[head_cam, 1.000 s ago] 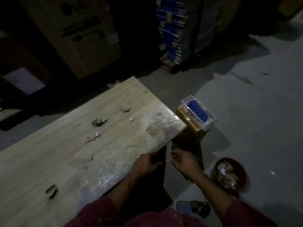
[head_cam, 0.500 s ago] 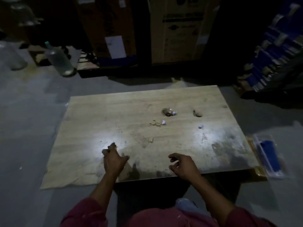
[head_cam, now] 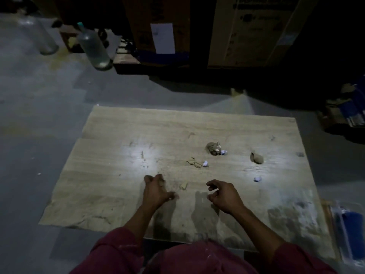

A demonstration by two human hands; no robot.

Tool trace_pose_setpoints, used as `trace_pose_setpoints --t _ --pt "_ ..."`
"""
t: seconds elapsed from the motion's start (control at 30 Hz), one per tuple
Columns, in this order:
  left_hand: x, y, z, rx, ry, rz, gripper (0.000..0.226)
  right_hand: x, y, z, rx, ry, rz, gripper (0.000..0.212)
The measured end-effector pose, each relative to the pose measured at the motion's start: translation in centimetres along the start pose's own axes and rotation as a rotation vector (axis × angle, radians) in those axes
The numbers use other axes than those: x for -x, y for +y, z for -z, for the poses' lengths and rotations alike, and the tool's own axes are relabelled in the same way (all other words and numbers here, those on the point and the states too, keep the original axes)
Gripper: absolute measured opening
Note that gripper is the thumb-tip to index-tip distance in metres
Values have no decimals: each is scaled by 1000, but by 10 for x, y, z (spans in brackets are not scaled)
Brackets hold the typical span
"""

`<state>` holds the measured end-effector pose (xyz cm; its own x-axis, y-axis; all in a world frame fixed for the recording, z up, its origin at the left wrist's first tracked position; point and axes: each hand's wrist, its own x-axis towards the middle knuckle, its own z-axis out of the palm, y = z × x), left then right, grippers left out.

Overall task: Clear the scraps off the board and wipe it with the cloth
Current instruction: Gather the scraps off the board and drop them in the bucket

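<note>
Wooden board (head_cam: 118,184) strewn with scraps (head_cam: 214,148); left hand (head_cam: 157,189), right hand (head_cam: 224,196) above it, fingers loosely curled, seemingly empty.

Board (head_cam: 110,147): left half and far strip bare, open to reach. Centre-right obstructed by scattered scraps (head_cam: 214,148); one small scrap (head_cam: 183,185) lies between left hand (head_cam: 156,189) and right hand (head_cam: 224,195). Right edge bounded by plastic box (head_cam: 349,232).

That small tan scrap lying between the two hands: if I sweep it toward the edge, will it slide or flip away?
The tan scrap looks thin and flat, so probably very light and apt to skid or flutter. The board looks smooth, so a slow sweep with the left hand should move it; pinching may prove harder.
</note>
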<state>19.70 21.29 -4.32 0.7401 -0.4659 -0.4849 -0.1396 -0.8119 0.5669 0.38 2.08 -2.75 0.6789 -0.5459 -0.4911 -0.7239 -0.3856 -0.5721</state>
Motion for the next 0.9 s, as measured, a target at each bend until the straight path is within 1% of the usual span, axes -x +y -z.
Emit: trace_pose_setpoints --t 0.07,0.1,0.2,0.3,0.37,0.43,0.53,0.6,0.63,0.73,0.8,0.83,0.9 --pt "-5 19 -26 -22 -64 -46 111 -17 7 11 16 -9 -6 50" --pt "-8 27 -37 -28 -79 -61 117 -26 10 18 24 6 -4 52" --pt "-19 53 -57 -59 -76 -106 119 -54 16 41 48 108 -21 62" --pt "-38 70 -60 -99 -109 -98 126 -82 15 69 66 190 -42 87" --pt "-51 76 -55 -136 -133 -113 127 -101 14 86 98 165 -44 107" --pt "-65 84 -48 -180 -150 -142 126 -121 11 95 147 109 -48 123" --pt "-87 97 -42 -211 -156 -165 125 -147 5 93 197 10 -46 136" --pt "-98 106 -42 -194 -155 -169 122 -153 -2 85 245 -57 -24 134" --pt "-101 110 -43 -184 -150 -173 118 -153 -5 78 260 -71 -10 128" --pt "-107 120 -49 -189 -152 -215 96 -143 -14 51 232 -49 55 102" --pt "-109 122 -51 -194 -164 -252 83 -134 -17 31 204 -41 108 91" --pt "-110 121 -49 -203 -175 -270 79 -130 -18 22 196 -24 126 89" --pt "-111 116 -42 -240 -209 -296 77 -124 -19 10 195 19 135 91"
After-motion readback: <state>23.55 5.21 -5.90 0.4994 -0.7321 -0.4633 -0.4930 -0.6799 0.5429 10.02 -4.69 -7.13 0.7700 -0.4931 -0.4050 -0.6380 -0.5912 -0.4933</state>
